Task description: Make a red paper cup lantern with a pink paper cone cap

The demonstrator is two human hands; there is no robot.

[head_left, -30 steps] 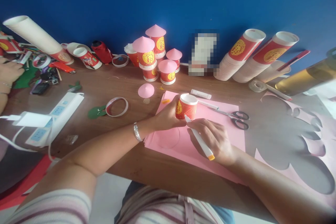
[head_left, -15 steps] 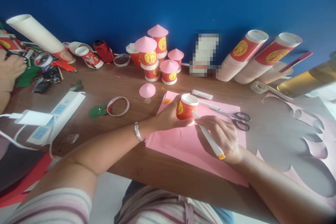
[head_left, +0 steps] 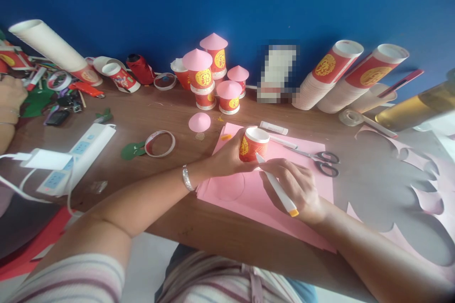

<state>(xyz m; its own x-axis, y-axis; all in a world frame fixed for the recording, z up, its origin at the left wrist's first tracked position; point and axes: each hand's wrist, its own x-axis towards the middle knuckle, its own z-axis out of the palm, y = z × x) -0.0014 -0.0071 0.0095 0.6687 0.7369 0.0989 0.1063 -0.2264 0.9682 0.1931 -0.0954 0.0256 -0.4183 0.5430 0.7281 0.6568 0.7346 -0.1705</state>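
Wrapped round a short red paper cup with gold print is my left hand, above the pink paper sheets. My right hand grips a white marker with a yellow end. The marker's tip meets the cup's red side near its lower middle. A faint round outline shows on the paper below my left hand. Scissors with dark handles lie at the right of the sheets, beside a pen cap in orange at the upper left corner.
Cup towers with pink cone roofs stand at the back, with a loose pink cone before them. Stacked paper cups lean at the right near pink paper scraps. At left lie a power strip and another person's hand.
My right hand and the marker have shifted slightly left, the tip moving along the cup's side. My left hand holds the cup in place. The other person's hand has moved left.
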